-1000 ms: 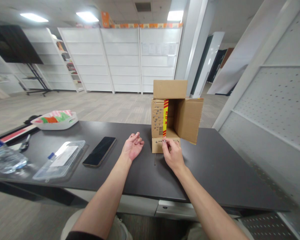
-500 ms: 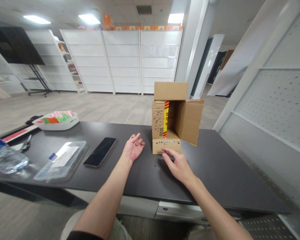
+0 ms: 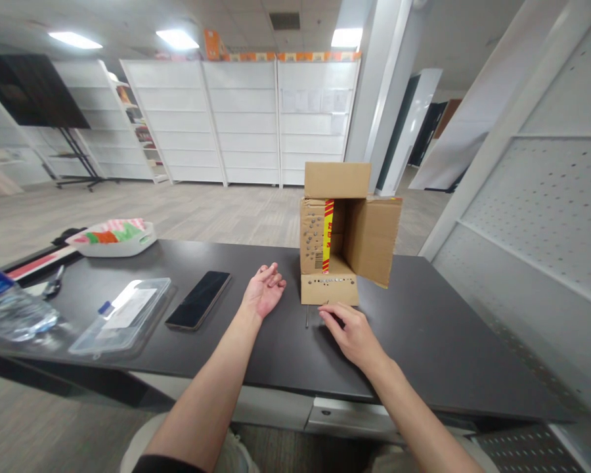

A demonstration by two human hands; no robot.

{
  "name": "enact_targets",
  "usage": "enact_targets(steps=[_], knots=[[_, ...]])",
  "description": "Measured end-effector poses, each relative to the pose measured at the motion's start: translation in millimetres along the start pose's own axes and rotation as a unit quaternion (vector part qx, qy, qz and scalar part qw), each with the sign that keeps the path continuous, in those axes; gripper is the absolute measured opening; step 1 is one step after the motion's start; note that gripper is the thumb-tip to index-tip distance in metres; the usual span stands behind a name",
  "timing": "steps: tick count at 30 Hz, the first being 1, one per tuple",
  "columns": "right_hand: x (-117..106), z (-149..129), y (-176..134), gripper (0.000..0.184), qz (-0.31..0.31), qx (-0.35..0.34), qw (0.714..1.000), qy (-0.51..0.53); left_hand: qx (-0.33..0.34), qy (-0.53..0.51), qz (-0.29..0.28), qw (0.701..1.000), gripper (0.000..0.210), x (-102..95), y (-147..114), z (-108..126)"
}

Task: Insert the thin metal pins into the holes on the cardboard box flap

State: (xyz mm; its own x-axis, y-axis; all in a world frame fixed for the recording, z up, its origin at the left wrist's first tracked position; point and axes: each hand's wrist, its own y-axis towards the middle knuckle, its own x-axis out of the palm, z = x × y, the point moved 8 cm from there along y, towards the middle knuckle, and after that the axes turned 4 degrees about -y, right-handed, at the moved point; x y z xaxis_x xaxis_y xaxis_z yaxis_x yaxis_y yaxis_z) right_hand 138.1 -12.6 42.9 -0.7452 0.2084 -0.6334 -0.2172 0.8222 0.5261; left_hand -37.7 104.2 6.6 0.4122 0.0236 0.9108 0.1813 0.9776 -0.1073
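Note:
An open cardboard box (image 3: 369,230) stands on the dark table, its opening facing me. Its left flap (image 3: 312,230) is dotted with grey round heads, and yellow-red tape runs down that flap's edge. A row of small metal heads and dark holes crosses the lower front flap (image 3: 329,297). Just in front of that flap, my right hand (image 3: 352,334) pinches thumb and finger together; a tiny dark sliver shows at the fingertips, too small to name. A thin metal rod (image 3: 306,317) lies left of it. My left hand (image 3: 264,291) rests palm up, fingers loosely curled and apart, no object visible in it.
Left on the table (image 3: 423,328) are a black phone (image 3: 199,300), a clear plastic case (image 3: 123,318), a water bottle (image 3: 12,309) and a white basket (image 3: 123,246) of colourful items. A perforated panel (image 3: 546,190) rises at the right.
My right hand has drawn slightly down and back from the front flap, and its fingers have come closer together. My left hand stays where it was.

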Motion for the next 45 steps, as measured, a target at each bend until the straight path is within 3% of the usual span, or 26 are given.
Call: enact_targets(steps=[31,39,45], knots=[[14,-11,1,0.008,-0.089,0.000,0.991,-0.102,0.002,0.004,0.005,1.000,0.025,0.4,-1,0],[19,-17,2,0.033,-0.135,-0.004,0.978,-0.161,0.000,0.003,0.009,1.000,0.025,2.8,-2,-1],[24,-13,0,0.025,-0.147,-0.006,0.973,-0.179,0.003,0.004,0.004,1.000,0.025,0.6,0,0]])
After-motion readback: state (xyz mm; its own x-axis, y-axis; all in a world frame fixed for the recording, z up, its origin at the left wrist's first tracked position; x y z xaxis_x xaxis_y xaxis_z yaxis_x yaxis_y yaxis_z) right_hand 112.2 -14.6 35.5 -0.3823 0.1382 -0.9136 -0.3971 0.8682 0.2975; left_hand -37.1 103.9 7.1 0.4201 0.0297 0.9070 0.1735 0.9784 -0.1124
